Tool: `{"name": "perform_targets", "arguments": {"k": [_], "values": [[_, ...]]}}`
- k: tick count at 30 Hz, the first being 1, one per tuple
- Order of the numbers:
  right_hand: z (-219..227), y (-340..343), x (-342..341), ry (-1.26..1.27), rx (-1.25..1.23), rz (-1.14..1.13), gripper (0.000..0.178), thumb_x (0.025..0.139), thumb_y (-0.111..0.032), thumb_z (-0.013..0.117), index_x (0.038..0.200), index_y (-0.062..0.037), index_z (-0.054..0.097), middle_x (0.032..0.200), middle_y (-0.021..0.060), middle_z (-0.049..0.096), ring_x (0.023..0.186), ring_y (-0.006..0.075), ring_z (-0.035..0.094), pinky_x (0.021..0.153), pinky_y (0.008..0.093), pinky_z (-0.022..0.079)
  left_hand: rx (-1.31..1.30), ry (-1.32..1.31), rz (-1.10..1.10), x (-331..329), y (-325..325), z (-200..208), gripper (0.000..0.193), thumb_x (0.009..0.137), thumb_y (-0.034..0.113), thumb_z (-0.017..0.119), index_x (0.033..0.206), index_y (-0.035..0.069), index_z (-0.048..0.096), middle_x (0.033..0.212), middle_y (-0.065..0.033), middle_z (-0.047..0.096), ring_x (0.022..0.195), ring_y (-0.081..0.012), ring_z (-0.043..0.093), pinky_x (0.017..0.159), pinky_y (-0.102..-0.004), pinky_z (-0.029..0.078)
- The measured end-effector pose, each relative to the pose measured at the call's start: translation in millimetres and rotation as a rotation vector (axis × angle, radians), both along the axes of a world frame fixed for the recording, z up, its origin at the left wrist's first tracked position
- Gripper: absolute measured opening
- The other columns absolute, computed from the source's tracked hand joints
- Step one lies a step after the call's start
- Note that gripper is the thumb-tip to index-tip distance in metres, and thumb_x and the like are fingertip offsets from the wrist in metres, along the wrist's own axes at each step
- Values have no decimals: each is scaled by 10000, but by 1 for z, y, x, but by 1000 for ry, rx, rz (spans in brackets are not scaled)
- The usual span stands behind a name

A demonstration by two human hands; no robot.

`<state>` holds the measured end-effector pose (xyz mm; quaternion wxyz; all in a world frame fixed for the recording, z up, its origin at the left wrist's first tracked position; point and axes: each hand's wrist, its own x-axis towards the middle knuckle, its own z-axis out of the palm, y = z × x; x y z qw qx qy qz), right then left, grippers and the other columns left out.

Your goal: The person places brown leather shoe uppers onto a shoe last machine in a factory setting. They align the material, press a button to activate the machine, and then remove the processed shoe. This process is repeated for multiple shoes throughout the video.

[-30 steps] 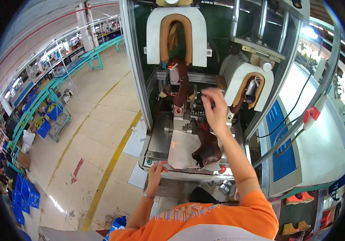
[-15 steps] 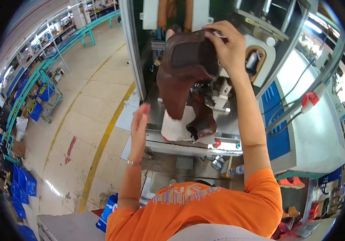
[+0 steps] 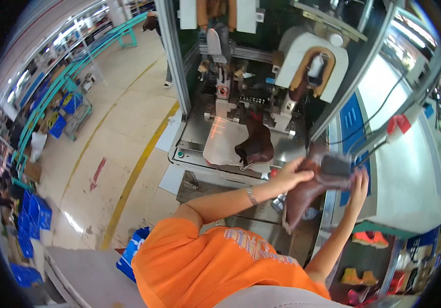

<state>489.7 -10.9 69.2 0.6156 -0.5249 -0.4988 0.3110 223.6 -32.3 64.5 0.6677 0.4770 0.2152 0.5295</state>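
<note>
To the right of the machine bench I hold a dark brown leather boot upper [image 3: 303, 197], its wide opening up and its narrower end hanging down to the left. My left hand [image 3: 293, 177] is closed on its near left side, thumb lying across the leather. At the right edge of the opening, the fingers of my right hand [image 3: 358, 186] grip it, slightly blurred. A second brown boot upper [image 3: 261, 146] lies on a white pad [image 3: 219, 149] on the bench, apart from both hands. Thin red light lines cross the pad.
Behind the pad stands a machine with an upright form [image 3: 214, 43] and a white-and-tan U-shaped mould [image 3: 328, 66]. A white cabinet [image 3: 400, 190] stands at right, near a hanging cable with a red-and-white connector [image 3: 398, 124]. Orange shoes [image 3: 370, 239] sit on a rack below.
The boot upper has come away from the machine's left form and moved right and toward me. My left hand, free before, now grips it too. A person appears in the aisle.
</note>
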Motion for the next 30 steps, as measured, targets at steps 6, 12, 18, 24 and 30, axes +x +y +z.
{"name": "perform_targets", "arguments": {"k": [6,12,18,24,30], "values": [[-80,-142,19,441,-502,390,779,838,-633,381,1410,-144,184,1379,170,334,1251,325,344,1001,460,290,-199,26,-50,81,-13,-64,327,825,137,613,1100,10,491,1037,-67,576,948,-130,529,854,-279,425],[-114,-182,11,681,-386,147,718,843,-575,451,1358,-94,314,1332,78,412,1206,217,410,1001,360,337,-133,334,-291,155,-52,-68,404,786,149,625,1113,-34,477,1059,-105,561,958,-164,522,834,-299,437],[-134,-212,32,1048,-269,-114,548,804,-299,626,1252,-63,416,1148,99,538,1016,207,532,882,330,433,-333,250,-745,176,-92,-58,396,863,64,531,1240,30,416,1146,-71,529,1012,-136,534,855,-292,460],[-170,-293,97,1113,-206,-498,556,825,-300,584,1290,-69,383,1197,98,511,1052,205,521,904,302,418,-235,503,-1072,191,-113,-69,554,883,101,521,1369,79,257,1268,-140,471,1091,-206,525,868,-336,467],[-185,-299,192,883,2,-745,561,815,-248,624,1291,-98,367,1169,73,528,979,177,555,839,291,458,-467,723,-868,152,-85,-120,476,876,111,525,1315,90,341,1232,-145,500,1071,-224,534,853,-369,470]]}}
